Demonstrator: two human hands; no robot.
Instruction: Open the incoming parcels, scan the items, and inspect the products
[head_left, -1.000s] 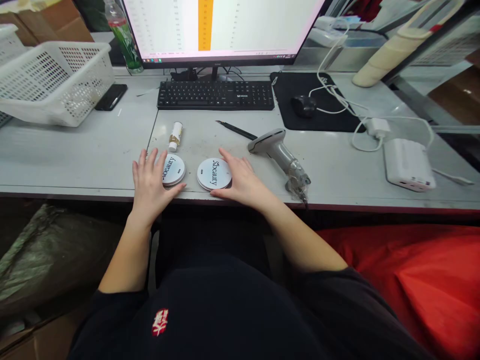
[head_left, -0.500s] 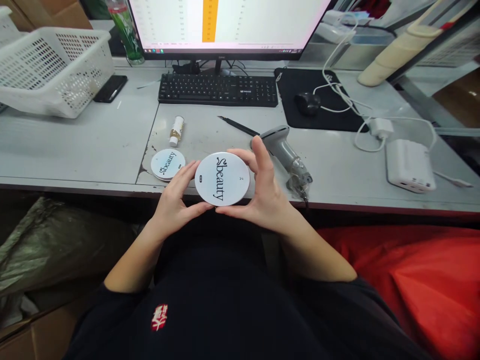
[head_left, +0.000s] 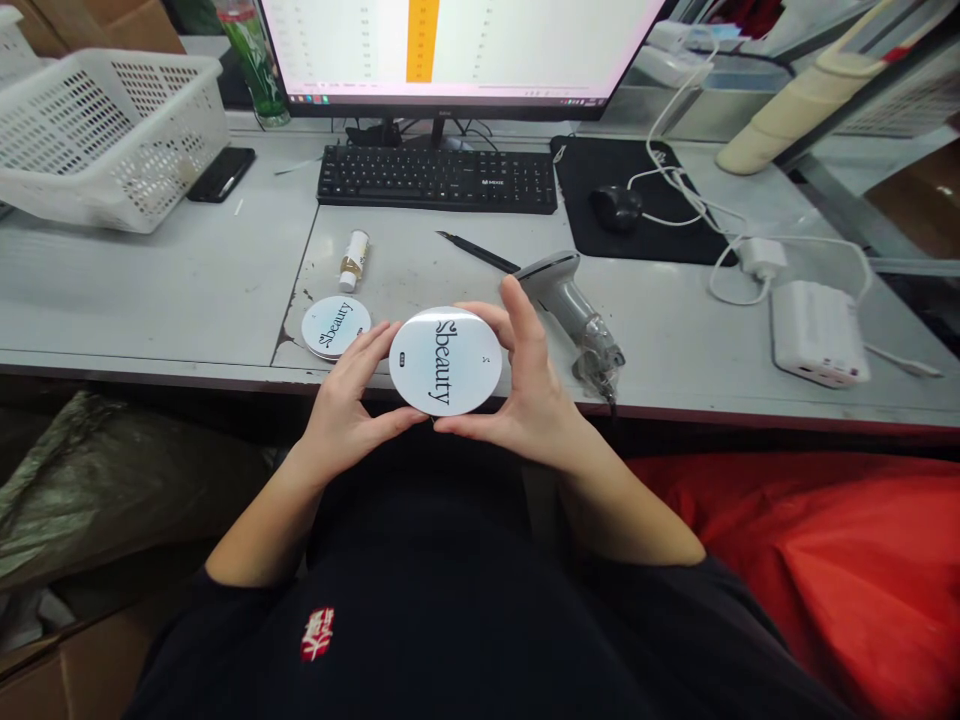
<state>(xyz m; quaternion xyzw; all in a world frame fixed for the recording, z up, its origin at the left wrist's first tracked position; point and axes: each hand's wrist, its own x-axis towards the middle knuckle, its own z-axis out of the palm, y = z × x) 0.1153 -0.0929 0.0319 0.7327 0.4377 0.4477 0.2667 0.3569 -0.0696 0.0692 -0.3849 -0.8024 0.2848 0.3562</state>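
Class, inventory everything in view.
Desk: 1, grey, centre
Held case: 1, white, centre
Resting case: 1, white, desk front
Vial: 1, white-amber, behind it
Monitor: 1, black-framed, back
Keyboard: 1, black, before monitor
Pen-like tool: 1, black, before keyboard
Barcode scanner: 1, grey, front right
Mouse, mousepad: 1 each, black, right
Baskets: 2+, white, left
Phone: 1, black, left
Bottle: 1, green, back left
Boxy device: 1, white, right
Cables: several, white, right
Cylinder: 1, cream, back right
Sack: 1, olive, lower left
Sheeting: 1, red, lower right
Cardboard: several, brown, edges
Shirt: 1, dark, below
Left grip, right grip: 1 each, bare, holding case
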